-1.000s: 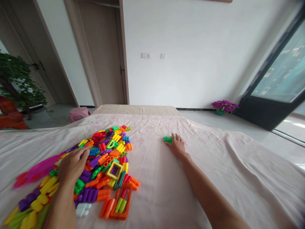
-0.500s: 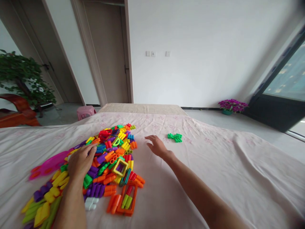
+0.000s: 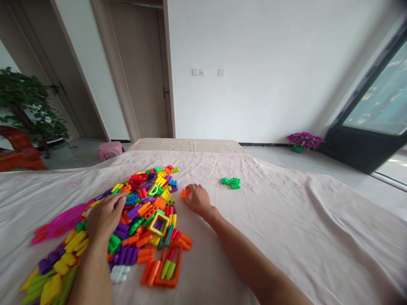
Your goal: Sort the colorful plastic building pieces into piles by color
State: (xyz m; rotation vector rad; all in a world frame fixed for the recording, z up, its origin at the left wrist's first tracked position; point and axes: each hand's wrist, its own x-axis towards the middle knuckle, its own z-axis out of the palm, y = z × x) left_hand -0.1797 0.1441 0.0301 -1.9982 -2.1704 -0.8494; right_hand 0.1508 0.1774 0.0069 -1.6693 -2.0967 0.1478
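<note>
My right hand [image 3: 197, 199] is just right of a heap of colourful plastic building blocks [image 3: 148, 212]. Its fingertips are closed on an orange block [image 3: 185, 193], held slightly away from the heap. Over the heap's left side lies my left hand [image 3: 104, 212], fingers loosely stretched forward and thumb apart; nothing shows in its grasp. Just beyond its fingertips is a blue block [image 3: 132, 198]. Further right on the cloth, a small group of green blocks [image 3: 231, 183] sits apart from the heap.
A patterned pale cloth [image 3: 286, 220] covers the surface. On its left lies a flat magenta plastic piece [image 3: 65, 219]; an orange rectangular frame [image 3: 176, 271] is at the near edge of the heap. Beyond stand a pink stool [image 3: 110, 149] and purple flowers [image 3: 304, 140].
My right hand has moved left and a little nearer, taking an orange block from the heap's right edge. My left hand stays at nearly the same spot. The view has shifted slightly.
</note>
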